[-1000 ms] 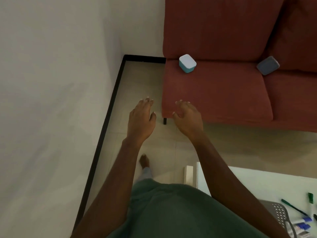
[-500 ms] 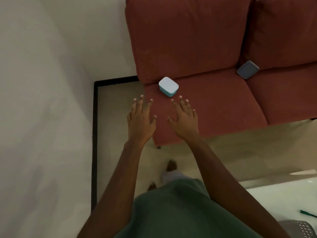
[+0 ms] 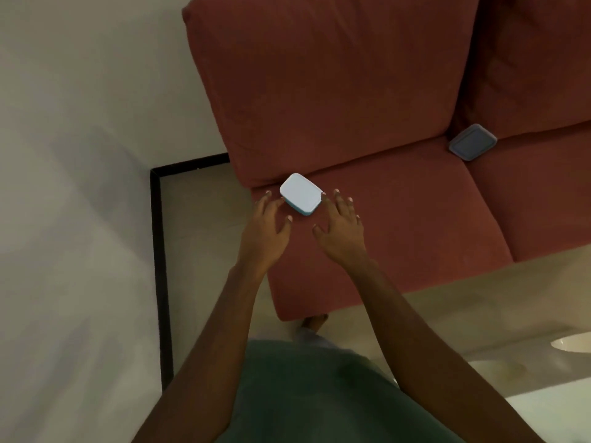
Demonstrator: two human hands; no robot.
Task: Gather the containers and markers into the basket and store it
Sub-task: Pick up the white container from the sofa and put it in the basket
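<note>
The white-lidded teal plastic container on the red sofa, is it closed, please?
Shut: the small white-lidded teal plastic container is fully covered, with the lid seated flat across its top.

Illumination is dim. The wall (image 3: 64, 155) at 9 o'clock is brightest; the left hand (image 3: 265, 233) and right hand (image 3: 342, 233) render dark. Blur softens the shirt (image 3: 319, 398) at 6 o'clock. Wide-angle distortion bends the baseboard (image 3: 159, 266).
</note>
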